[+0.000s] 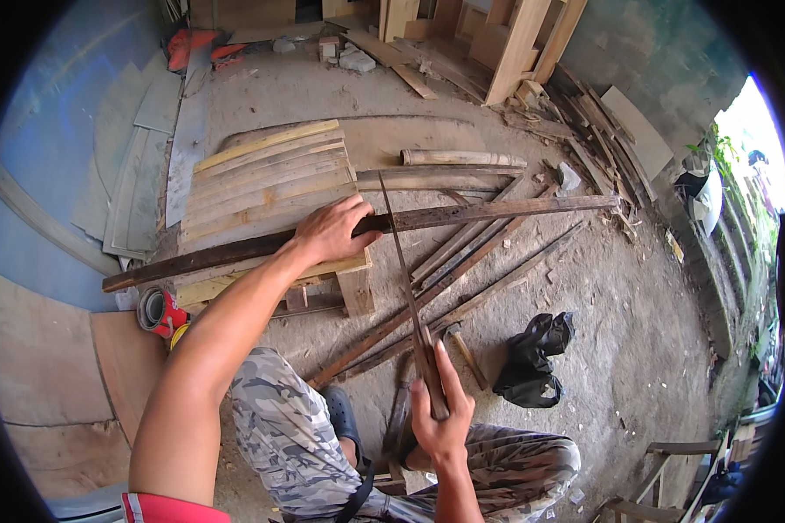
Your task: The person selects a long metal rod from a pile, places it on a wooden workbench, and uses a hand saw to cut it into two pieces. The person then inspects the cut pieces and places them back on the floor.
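A red can (171,314) sat left of the slatted wooden bench (266,185), contents unclear. Across the bench ran a dark timber (497,209), the left hand (333,230) half-curled over it. Right of the bench, a handsaw (411,283) crossed the timber, handle gripped in the right hand (442,420); farther right, a black plastic bag (534,362), contents hidden

A dusty grey floor (619,296), strewn with small debris, spreads below and around the grip. To its left rises a worn blue wall (61,105). Beyond the grip stands pale wooden furniture (519,52), with a patchy grey-green wall (663,52) to its right. Far right of the grip, daylight glares through an opening (756,131) beside green plants (726,150).
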Demonstrator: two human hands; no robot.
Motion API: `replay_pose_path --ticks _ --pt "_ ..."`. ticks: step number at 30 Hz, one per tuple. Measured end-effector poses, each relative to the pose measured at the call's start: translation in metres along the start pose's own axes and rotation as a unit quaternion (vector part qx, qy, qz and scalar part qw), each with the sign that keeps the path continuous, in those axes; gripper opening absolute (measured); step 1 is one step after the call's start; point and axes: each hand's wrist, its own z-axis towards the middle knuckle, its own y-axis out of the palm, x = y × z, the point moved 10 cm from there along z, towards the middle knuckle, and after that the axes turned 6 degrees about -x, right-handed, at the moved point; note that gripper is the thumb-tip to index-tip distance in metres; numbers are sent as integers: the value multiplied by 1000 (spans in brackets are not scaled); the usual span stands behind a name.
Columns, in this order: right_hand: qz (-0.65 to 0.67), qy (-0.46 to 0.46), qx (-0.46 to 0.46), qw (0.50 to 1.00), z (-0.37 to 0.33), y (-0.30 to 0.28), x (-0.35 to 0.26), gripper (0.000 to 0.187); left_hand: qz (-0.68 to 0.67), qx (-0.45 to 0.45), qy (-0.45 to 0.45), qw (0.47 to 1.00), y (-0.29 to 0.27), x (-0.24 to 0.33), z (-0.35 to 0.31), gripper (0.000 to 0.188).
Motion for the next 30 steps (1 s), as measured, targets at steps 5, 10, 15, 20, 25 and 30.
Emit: replay_pose_path --ticks 5,10,15,20,25,30 --pt "-3 -20 -21 1000 -52 -24 1 59 -6 -27 28 999 4 1 1 48" --pt "-6 -34 -29 999 35 -3 -24 53 36 -35 53 997 7 11 6 47" --pt "31 10 -30 999 109 30 -12 48 27 -1 55 998 -2 0 0 47" --pt "-1 13 -40 999 1 -22 -32 54 -4 -23 46 999 5 3 2 53" --pt "0 15 -31 999 6 -30 -38 52 1 -1 89 996 3 10 6 47" --pt "-6 38 -60 997 129 32 -22 49 -15 32 121 992 -5 11 1 38"
